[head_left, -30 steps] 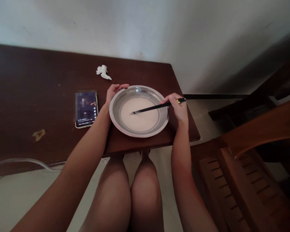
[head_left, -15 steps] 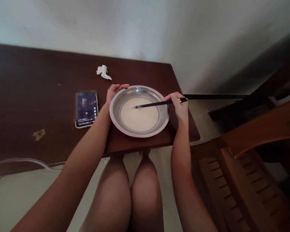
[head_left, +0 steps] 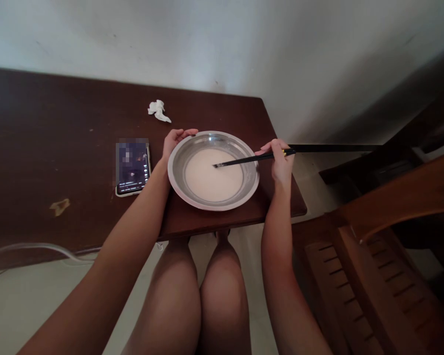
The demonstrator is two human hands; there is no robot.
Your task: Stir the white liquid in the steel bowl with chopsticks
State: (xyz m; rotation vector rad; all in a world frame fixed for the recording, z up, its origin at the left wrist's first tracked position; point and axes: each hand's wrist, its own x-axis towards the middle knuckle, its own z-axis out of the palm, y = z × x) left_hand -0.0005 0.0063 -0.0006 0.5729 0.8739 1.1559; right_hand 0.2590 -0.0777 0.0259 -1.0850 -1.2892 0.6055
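A wide metal basin rests near the front right corner of the dark table, with a pale, milky liquid in its bottom. My left hand grips the basin's rim at the far left side, fingers over the edge. In my right hand, closed beyond the basin's right rim, is a pair of black chopsticks with gold bands near the upper end. They slant left over the basin, and their pale-smeared tips are at the liquid near its middle; whether they dip in is hard to tell.
A phone with a lit screen lies left of the basin on the dark table. Behind it is a crumpled white tissue. A white cable runs along the table's front left edge. To the right stands a wooden chair.
My right hand has shifted slightly to the right, drawing the chopsticks' tips a little right across the liquid. My left hand and the basin stay where they were.
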